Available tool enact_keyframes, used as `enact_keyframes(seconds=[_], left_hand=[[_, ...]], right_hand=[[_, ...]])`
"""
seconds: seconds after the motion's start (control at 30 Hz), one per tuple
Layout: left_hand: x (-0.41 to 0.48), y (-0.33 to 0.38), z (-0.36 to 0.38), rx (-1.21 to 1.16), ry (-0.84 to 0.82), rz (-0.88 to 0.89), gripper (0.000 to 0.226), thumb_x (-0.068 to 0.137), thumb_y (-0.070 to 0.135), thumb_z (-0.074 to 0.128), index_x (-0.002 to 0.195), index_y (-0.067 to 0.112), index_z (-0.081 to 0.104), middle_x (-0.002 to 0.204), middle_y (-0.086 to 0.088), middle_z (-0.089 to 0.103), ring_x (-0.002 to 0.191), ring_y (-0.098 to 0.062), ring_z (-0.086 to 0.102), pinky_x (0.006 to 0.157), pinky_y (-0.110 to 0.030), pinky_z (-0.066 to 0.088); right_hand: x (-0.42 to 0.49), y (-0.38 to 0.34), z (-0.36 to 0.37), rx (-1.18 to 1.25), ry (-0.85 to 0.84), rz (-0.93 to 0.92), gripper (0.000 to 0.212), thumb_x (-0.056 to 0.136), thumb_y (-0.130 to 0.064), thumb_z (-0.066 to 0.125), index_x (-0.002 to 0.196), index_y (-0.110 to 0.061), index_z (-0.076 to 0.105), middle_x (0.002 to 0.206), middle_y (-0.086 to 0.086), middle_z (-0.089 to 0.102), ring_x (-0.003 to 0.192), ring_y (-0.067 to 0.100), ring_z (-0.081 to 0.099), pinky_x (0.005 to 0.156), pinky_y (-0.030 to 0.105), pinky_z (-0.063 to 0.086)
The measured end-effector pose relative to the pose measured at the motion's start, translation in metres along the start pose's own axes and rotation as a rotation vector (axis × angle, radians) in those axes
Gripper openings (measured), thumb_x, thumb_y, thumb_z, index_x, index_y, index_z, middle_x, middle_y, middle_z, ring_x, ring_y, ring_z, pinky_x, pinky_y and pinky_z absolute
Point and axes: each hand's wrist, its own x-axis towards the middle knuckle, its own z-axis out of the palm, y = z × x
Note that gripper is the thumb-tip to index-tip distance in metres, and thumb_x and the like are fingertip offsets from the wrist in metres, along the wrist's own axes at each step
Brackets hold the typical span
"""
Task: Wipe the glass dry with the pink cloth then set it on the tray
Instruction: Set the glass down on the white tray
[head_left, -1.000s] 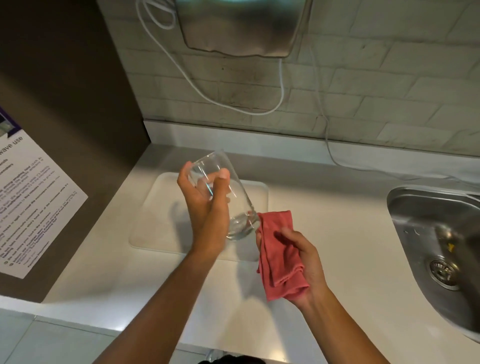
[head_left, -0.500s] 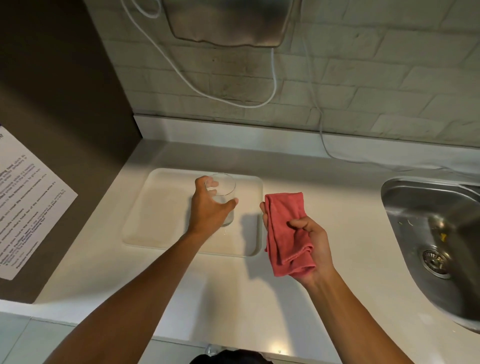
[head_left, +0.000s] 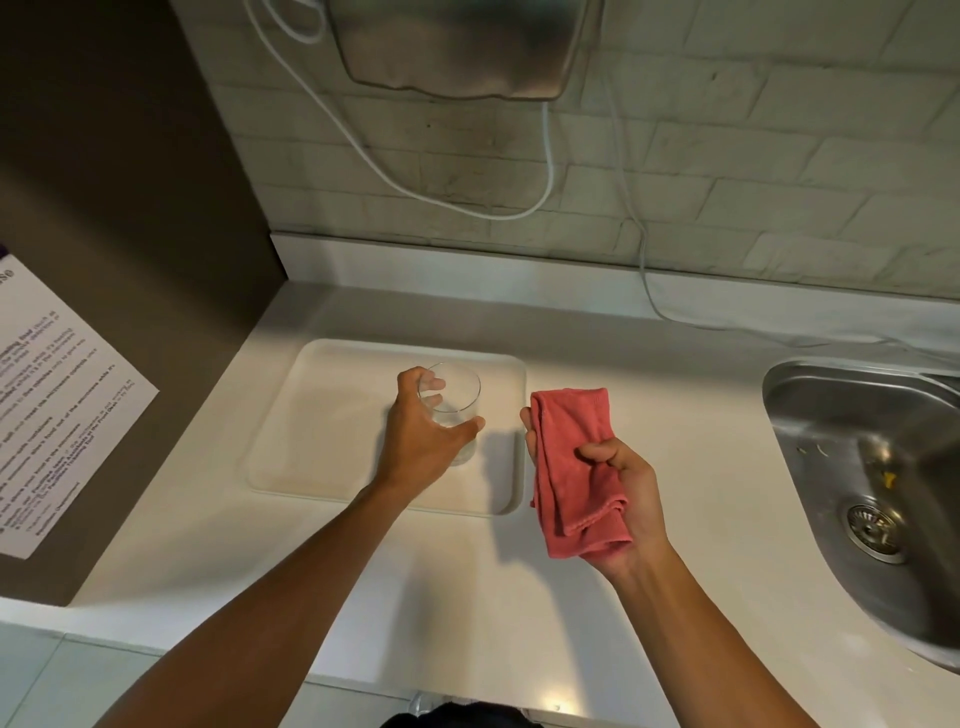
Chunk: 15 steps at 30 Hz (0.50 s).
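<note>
Glass (head_left: 453, 402) upright near tray (head_left: 322, 415) right edge, left hand (head_left: 423, 441) gripping

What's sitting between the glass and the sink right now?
In the head view, the pink cloth, held up in the right hand, lies between the glass and the sink; otherwise only bare countertop.

The only writing in view is on a white printed notice (head_left: 62, 415) stuck to the dark panel (head_left: 130, 208) at the left. It carries several lines of small black print, some of it bold, set at a slant and too blurred to read with any certainty. At its top left corner sits a purple band with larger letters cut off by the frame edge, ending in what looks like "se". No other label, brand or number can be read.
</note>
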Motion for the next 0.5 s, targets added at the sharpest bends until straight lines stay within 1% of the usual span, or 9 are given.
enact_keyframes(seconds=[0.07, 0.13, 0.2, 0.23, 0.3, 0.37, 0.4, 0.43, 0.5], left_hand=[[0.0, 0.0, -0.001, 0.02, -0.019, -0.012, 0.087, 0.068, 0.024, 0.097, 0.134, 0.025, 0.04, 0.136, -0.001, 0.057, 0.127, -0.025, 0.059, 0.095, -0.024, 0.046], [-0.002, 0.001, -0.004, 0.042, -0.039, -0.014, 0.104, 0.065, 0.029, 0.098, 0.146, 0.024, 0.033, 0.148, -0.003, 0.049, 0.138, -0.024, 0.049, 0.103, -0.026, 0.041], [-0.009, 0.008, -0.011, 0.072, -0.001, -0.004, 0.122, 0.063, 0.042, 0.096, 0.158, 0.026, 0.021, 0.16, 0.0, 0.033, 0.147, -0.02, 0.038, 0.113, -0.03, 0.037], [-0.013, 0.015, -0.015, 0.078, 0.049, 0.02, 0.122, 0.065, 0.05, 0.092, 0.16, 0.027, 0.018, 0.163, 0.001, 0.029, 0.148, -0.02, 0.035, 0.115, -0.031, 0.035], [-0.025, 0.036, -0.022, 0.067, 0.16, 0.15, 0.106, 0.074, 0.054, 0.078, 0.159, 0.02, 0.025, 0.161, -0.005, 0.031, 0.146, -0.022, 0.037, 0.115, -0.031, 0.032], [-0.039, 0.066, -0.025, 0.092, 0.192, 0.345, 0.08, 0.082, 0.049, 0.069, 0.15, 0.017, 0.043, 0.151, -0.007, 0.042, 0.138, -0.021, 0.044, 0.112, -0.028, 0.035], [-0.045, 0.083, -0.024, 0.108, 0.147, 0.419, 0.066, 0.085, 0.045, 0.067, 0.143, 0.017, 0.05, 0.144, -0.005, 0.048, 0.132, -0.019, 0.049, 0.109, -0.025, 0.037], [-0.049, 0.098, -0.022, 0.117, 0.058, 0.463, 0.056, 0.087, 0.041, 0.067, 0.136, 0.018, 0.055, 0.137, -0.003, 0.054, 0.126, -0.017, 0.053, 0.106, -0.022, 0.04], [-0.053, 0.123, -0.014, 0.177, -0.203, 0.461, 0.047, 0.091, 0.038, 0.068, 0.133, 0.018, 0.058, 0.129, 0.002, 0.059, 0.117, -0.011, 0.057, 0.101, -0.021, 0.044]], right_hand=[[-0.001, -0.001, 0.001, -0.012, 0.001, -0.009, 0.05, 0.085, -0.01, 0.043, 0.129, -0.001, 0.065, 0.133, 0.016, 0.067, 0.095, 0.029, 0.075, 0.076, 0.039, 0.061], [-0.004, -0.003, 0.002, -0.034, 0.005, -0.012, 0.046, 0.086, -0.01, 0.042, 0.121, -0.001, 0.071, 0.126, 0.016, 0.07, 0.09, 0.029, 0.075, 0.073, 0.039, 0.061], [-0.006, -0.005, 0.003, -0.053, 0.019, -0.014, 0.045, 0.086, -0.01, 0.043, 0.118, -0.001, 0.073, 0.125, 0.017, 0.07, 0.091, 0.029, 0.074, 0.072, 0.038, 0.061], [-0.007, -0.007, 0.002, -0.061, 0.026, -0.019, 0.047, 0.085, -0.011, 0.044, 0.122, -0.001, 0.071, 0.128, 0.017, 0.069, 0.096, 0.029, 0.072, 0.073, 0.038, 0.061], [-0.008, -0.009, 0.002, -0.087, 0.064, -0.027, 0.047, 0.083, -0.012, 0.048, 0.123, -0.002, 0.07, 0.131, 0.016, 0.067, 0.101, 0.031, 0.068, 0.075, 0.039, 0.059], [-0.009, -0.009, 0.001, -0.121, 0.119, -0.028, 0.039, 0.08, -0.012, 0.054, 0.112, -0.004, 0.075, 0.122, 0.018, 0.066, 0.094, 0.033, 0.066, 0.076, 0.039, 0.055], [-0.01, -0.009, 0.003, -0.132, 0.139, -0.035, 0.035, 0.078, -0.012, 0.055, 0.106, -0.005, 0.076, 0.116, 0.02, 0.065, 0.089, 0.033, 0.065, 0.077, 0.039, 0.052], [-0.011, -0.01, 0.004, -0.138, 0.145, -0.047, 0.033, 0.077, -0.012, 0.055, 0.103, -0.005, 0.075, 0.109, 0.02, 0.066, 0.085, 0.033, 0.065, 0.077, 0.04, 0.051], [-0.014, -0.01, 0.012, -0.136, 0.12, -0.073, 0.03, 0.078, -0.01, 0.052, 0.095, -0.005, 0.076, 0.095, 0.017, 0.071, 0.076, 0.031, 0.068, 0.076, 0.038, 0.052]])
